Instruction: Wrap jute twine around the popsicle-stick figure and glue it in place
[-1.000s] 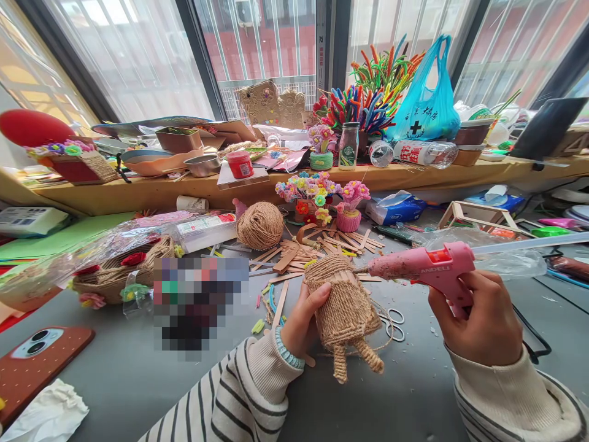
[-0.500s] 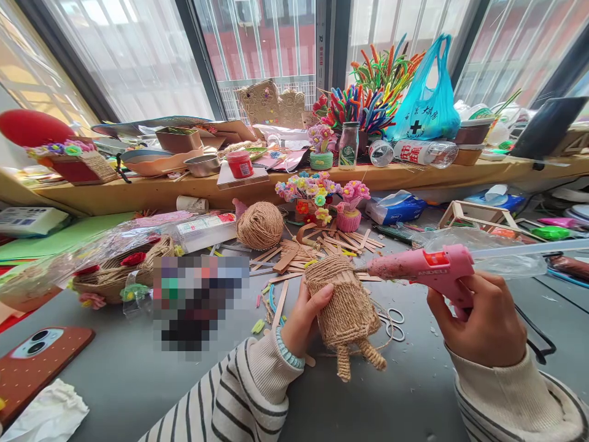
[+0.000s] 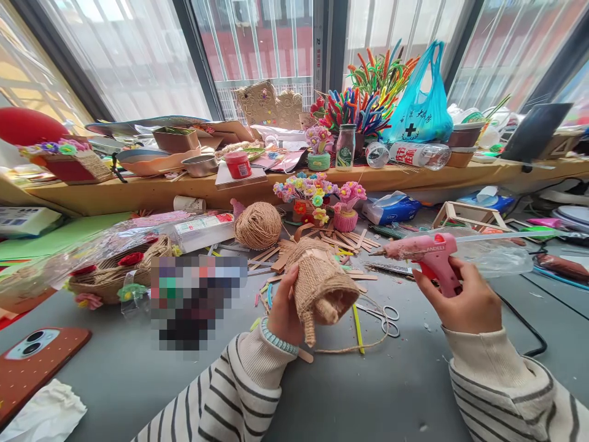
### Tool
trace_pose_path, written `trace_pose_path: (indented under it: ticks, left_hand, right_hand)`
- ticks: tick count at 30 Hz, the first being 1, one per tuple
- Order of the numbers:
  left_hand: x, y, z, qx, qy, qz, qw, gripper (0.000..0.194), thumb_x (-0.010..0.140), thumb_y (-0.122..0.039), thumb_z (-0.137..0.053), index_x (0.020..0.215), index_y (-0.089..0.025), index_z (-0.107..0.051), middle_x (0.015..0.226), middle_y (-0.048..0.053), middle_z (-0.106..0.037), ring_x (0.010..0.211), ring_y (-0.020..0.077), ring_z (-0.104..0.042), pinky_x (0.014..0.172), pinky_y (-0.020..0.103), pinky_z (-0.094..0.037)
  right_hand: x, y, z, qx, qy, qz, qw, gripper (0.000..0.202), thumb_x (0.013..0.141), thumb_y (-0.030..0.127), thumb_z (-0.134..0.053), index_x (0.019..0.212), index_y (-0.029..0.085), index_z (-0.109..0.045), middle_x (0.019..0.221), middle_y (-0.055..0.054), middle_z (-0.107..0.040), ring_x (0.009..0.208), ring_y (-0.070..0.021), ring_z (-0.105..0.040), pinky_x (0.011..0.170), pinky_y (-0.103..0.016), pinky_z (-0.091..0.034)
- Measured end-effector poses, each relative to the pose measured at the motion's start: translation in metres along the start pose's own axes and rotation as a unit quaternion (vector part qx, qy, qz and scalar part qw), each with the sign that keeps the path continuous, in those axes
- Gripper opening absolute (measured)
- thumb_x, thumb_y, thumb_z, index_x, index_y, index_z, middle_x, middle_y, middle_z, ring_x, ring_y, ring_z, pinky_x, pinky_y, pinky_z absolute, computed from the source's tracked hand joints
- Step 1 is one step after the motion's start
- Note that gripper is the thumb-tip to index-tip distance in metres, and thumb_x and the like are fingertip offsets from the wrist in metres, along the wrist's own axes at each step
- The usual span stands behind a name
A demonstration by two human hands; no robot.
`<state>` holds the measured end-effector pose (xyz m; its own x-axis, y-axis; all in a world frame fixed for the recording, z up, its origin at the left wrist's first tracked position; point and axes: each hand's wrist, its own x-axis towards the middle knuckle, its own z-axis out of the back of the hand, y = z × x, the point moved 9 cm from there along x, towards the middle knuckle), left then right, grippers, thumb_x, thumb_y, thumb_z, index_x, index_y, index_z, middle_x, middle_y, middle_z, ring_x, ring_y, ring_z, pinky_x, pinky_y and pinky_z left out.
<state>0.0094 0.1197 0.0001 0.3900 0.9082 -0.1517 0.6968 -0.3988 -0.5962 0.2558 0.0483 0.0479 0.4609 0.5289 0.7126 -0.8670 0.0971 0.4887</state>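
Note:
My left hand (image 3: 286,307) is closed around a twine-wrapped craft figure (image 3: 317,279) with two short legs. The figure is tipped so that its hollow underside faces me. In my right hand (image 3: 469,301) is a pink glue gun (image 3: 421,253), its nozzle pointing left and a clear glue stick (image 3: 501,236) sticking out at the back. The nozzle is apart from the figure. A loose strand of twine (image 3: 350,350) trails below the figure, near white-handled scissors (image 3: 390,320) and a yellow-green strip (image 3: 358,330).
Behind the figure lie a ball of twine (image 3: 258,225) and scattered wooden sticks (image 3: 352,238). Pots of craft flowers (image 3: 346,218) stand farther back, before a cluttered ledge (image 3: 280,189). To the left are a phone (image 3: 46,353) and crumpled tissue (image 3: 46,411).
My left hand has tilted the figure, turning its open underside towards me. My right hand has drawn the glue gun away to the right, off the figure's top.

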Motion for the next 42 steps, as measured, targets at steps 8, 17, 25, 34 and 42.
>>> trace_pose_path:
  ticks: [8, 17, 25, 34, 42]
  left_hand:
    - [0.0, -0.017, 0.015, -0.043, -0.086, -0.043, 0.994, 0.034, 0.087, -0.04, -0.056, 0.113, -0.019, -0.064, 0.088, 0.002, -0.074, 0.084, 0.0188, -0.068, 0.089, 0.034, -0.05]
    - [0.0, -0.007, 0.003, -0.047, -0.008, 0.0, 0.999, 0.038, 0.085, -0.044, -0.057, 0.106, -0.014, -0.066, 0.094, 0.007, -0.075, 0.091, 0.0214, -0.068, 0.099, 0.04, -0.045]
    - [0.001, -0.004, -0.008, -0.021, 0.032, -0.025, 0.999, 0.034, 0.08, -0.04, -0.064, 0.098, -0.011, -0.069, 0.086, 0.006, -0.076, 0.083, 0.0201, -0.069, 0.084, 0.033, -0.052]
    - [-0.003, -0.001, -0.011, -0.011, 0.023, -0.007, 1.0, 0.035, 0.074, -0.039, -0.069, 0.095, -0.011, -0.07, 0.089, 0.009, -0.076, 0.086, 0.0238, -0.069, 0.085, 0.035, -0.053]
    - [-0.001, -0.009, -0.003, -0.017, -0.022, -0.041, 0.999, 0.03, 0.08, -0.038, -0.062, 0.095, -0.013, -0.069, 0.086, 0.008, -0.074, 0.087, 0.0232, -0.068, 0.09, 0.037, -0.051]
  right_hand:
    - [-0.02, -0.016, -0.056, -0.089, 0.174, 0.028, 0.98, 0.036, 0.081, 0.049, -0.049, 0.095, 0.017, -0.057, 0.084, -0.011, -0.067, 0.07, -0.0246, -0.062, 0.061, -0.034, -0.047]
    - [-0.021, 0.003, -0.059, -0.059, 0.165, 0.166, 0.971, 0.04, 0.085, 0.049, -0.054, 0.097, 0.012, -0.062, 0.095, -0.017, -0.065, 0.088, -0.032, -0.058, 0.077, -0.045, -0.047]
    - [-0.086, 0.093, -0.049, 0.248, 0.357, 0.36, 0.826, 0.015, 0.086, 0.037, -0.064, 0.091, 0.023, -0.065, 0.092, -0.006, -0.064, 0.082, -0.0185, -0.056, 0.071, -0.032, -0.048]
    - [-0.104, 0.102, -0.059, 0.213, 0.428, 0.36, 0.801, 0.011, 0.091, 0.021, -0.054, 0.082, 0.022, -0.061, 0.089, -0.004, -0.066, 0.079, -0.0173, -0.054, 0.071, -0.032, -0.047]
    - [-0.062, 0.082, -0.046, 0.466, 0.466, 0.161, 0.735, 0.019, 0.093, 0.039, -0.053, 0.083, 0.023, -0.057, 0.079, -0.004, -0.066, 0.074, -0.016, -0.061, 0.068, -0.03, -0.051]
